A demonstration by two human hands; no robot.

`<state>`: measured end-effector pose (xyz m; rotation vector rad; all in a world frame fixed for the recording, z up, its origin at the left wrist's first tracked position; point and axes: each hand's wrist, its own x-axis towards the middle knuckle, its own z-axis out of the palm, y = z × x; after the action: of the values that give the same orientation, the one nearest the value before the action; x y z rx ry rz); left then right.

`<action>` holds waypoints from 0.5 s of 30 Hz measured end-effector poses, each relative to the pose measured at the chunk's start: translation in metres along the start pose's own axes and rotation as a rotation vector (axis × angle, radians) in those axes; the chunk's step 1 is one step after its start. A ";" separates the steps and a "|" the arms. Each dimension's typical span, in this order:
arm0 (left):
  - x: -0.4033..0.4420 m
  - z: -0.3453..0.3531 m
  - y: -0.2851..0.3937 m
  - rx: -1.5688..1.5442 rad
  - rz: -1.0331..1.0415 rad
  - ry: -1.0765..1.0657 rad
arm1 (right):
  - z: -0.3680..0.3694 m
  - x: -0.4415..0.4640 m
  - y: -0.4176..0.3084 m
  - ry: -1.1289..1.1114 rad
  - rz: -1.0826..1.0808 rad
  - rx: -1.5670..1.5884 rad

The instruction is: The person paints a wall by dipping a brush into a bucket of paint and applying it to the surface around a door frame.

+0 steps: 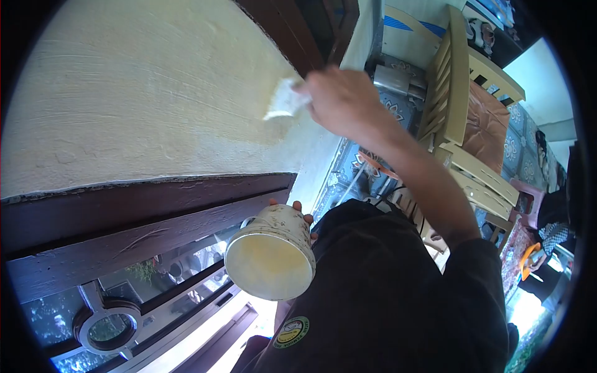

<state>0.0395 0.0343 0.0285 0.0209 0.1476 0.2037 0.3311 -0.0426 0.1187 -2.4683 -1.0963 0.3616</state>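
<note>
My right hand [342, 99], slightly blurred, is closed around a paintbrush with white, flared bristles [286, 100]; its handle is hidden in my grip. The bristles lie against the cream wall [155, 93], close to the corner of a dark brown frame. Lower down, my left hand [297, 206] clasps a small white bucket [272, 264] from behind, and only some fingertips show at its rim and side. Brown stains mark the bucket's outside. Its open mouth is tilted towards me, with a pale yellowish coating inside.
Below the wall runs a brown window frame [149, 217] with a metal grille [112, 326]. Another brown frame [286, 31] is above. On the right, a slatted cream wooden bench [457, 81] with a brown cushion [488, 127] stands on blue patterned tiles [398, 109].
</note>
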 end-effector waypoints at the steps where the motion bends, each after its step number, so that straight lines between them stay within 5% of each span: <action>1: -0.001 -0.001 -0.001 0.014 0.008 -0.009 | -0.037 -0.005 -0.020 0.042 -0.010 -0.002; 3: -0.004 -0.003 -0.002 0.012 0.009 -0.001 | -0.074 -0.020 -0.031 0.460 -0.322 -0.032; 10: -0.008 0.019 -0.008 -0.057 0.038 0.064 | -0.096 -0.026 -0.066 1.014 -0.492 0.177; 15: -0.006 0.013 -0.001 0.032 0.072 0.115 | 0.027 0.007 -0.029 0.788 -0.352 0.381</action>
<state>0.0356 0.0323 0.0425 0.0461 0.2652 0.2743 0.3068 -0.0124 0.1084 -1.7609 -0.9566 -0.4408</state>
